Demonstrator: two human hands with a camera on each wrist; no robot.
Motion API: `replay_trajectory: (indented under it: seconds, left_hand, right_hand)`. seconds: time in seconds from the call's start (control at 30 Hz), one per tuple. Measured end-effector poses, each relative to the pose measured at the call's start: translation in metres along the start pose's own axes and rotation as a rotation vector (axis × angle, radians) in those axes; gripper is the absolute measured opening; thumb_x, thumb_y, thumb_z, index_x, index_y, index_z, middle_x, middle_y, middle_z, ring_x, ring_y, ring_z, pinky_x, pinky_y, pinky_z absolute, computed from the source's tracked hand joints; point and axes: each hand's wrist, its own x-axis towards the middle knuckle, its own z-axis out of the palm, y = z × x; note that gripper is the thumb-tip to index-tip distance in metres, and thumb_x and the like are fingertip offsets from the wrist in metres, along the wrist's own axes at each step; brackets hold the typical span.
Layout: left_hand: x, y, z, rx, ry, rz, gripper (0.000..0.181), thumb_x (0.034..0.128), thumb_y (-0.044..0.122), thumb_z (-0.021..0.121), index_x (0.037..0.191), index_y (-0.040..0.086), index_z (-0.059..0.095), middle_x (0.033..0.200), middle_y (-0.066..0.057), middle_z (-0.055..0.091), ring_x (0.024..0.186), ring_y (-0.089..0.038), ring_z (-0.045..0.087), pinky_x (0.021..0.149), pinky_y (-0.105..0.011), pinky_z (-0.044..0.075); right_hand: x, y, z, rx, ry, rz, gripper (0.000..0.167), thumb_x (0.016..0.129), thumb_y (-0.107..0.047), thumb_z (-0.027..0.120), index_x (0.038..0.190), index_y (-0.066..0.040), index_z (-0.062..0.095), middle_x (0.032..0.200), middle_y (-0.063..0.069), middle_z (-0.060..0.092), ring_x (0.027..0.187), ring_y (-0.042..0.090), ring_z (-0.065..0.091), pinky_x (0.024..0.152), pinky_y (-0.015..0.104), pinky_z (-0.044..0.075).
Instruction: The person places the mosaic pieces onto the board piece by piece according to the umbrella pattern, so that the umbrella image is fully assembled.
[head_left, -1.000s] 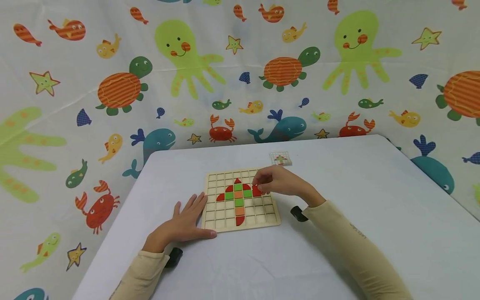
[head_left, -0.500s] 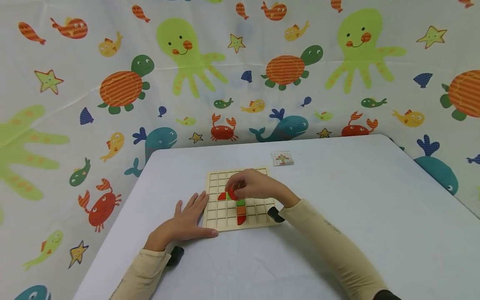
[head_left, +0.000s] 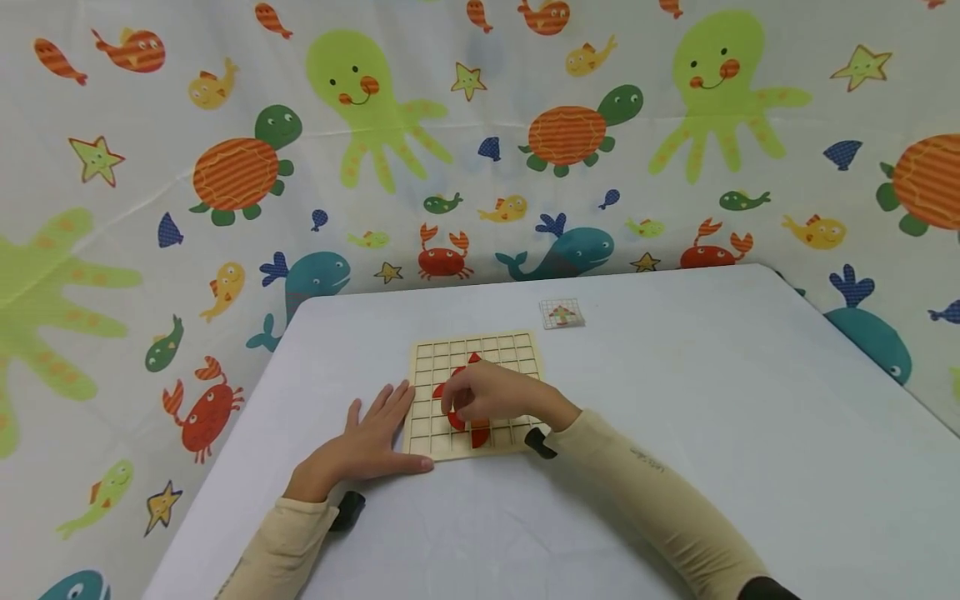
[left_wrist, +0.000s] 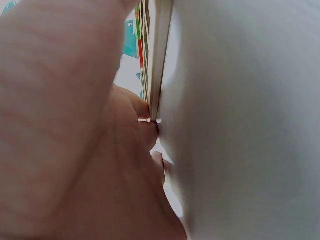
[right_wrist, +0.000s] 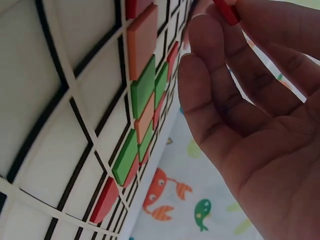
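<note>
My left hand (head_left: 367, 442) lies flat with spread fingers at the left edge of a wooden grid board (head_left: 431, 350); its fingertips and thumb touch the rim. Over the lower middle of the board, my right hand (head_left: 498, 392) pinches a red tile with a curved edge (head_left: 456, 422) between thumb and fingers. Only part of this red tile (right_wrist: 227, 11) shows at the top of the right wrist view. Green tiles (right_wrist: 144, 90), orange tiles (right_wrist: 142, 40) and red tiles (right_wrist: 106, 200) sit in the grid cells. In the head view my right hand hides most of them.
A small card (head_left: 562, 314) with a printed grid and coloured pattern lies behind the board. The white table (head_left: 675, 350) ends against a curtain (head_left: 420, 75) printed with sea animals. Black wrist cameras sit under both sleeves.
From the board's right side my right hand has moved left, then a little nearer to me, with a red tile pinched in it. My left hand has stayed at the board's edge.
</note>
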Motion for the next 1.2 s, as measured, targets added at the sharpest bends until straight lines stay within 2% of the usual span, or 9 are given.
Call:
replay_trajectory:
  seconds: [0.4, 0.7, 1.2]
  left_hand:
    - [0.0, 0.003, -0.002, 0.004, 0.003, 0.003, 0.128, 0.082, 0.071, 0.079, 0.171, 0.002, 0.017, 0.178, -0.02, 0.011, 0.162, -0.044, -0.001, 0.118, -0.076, -0.01]
    - [0.001, 0.001, -0.001, 0.008, 0.006, -0.001, 0.128, 0.0811, 0.07, 0.08, 0.171, 0.002, 0.019, 0.178, -0.02, 0.011, 0.162, -0.046, 0.0, 0.118, -0.077, -0.009]
    - [0.0, 0.0, -0.001, -0.005, 0.008, 0.02, 0.126, 0.0833, 0.069, 0.08, 0.17, 0.001, 0.018, 0.177, -0.021, 0.012, 0.162, -0.045, 0.0, 0.118, -0.076, -0.01]
  right_hand:
    - [0.001, -0.005, 0.011, -0.062, -0.04, 0.036, 0.01, 0.099, -0.003, 0.074, 0.099, -0.011, 0.078, 0.087, -0.009, 0.068, 0.085, 0.012, 0.061, 0.079, 0.023, 0.054]
    - [0.004, -0.003, 0.016, -0.119, -0.051, 0.06, 0.014, 0.098, -0.003, 0.076, 0.091, -0.014, 0.075, 0.081, -0.007, 0.064, 0.079, 0.011, 0.058, 0.071, 0.022, 0.051]
    - [0.003, -0.006, 0.017, -0.148, -0.048, 0.052, 0.009, 0.099, -0.003, 0.075, 0.097, -0.01, 0.08, 0.083, -0.007, 0.066, 0.081, 0.012, 0.058, 0.074, 0.02, 0.052]
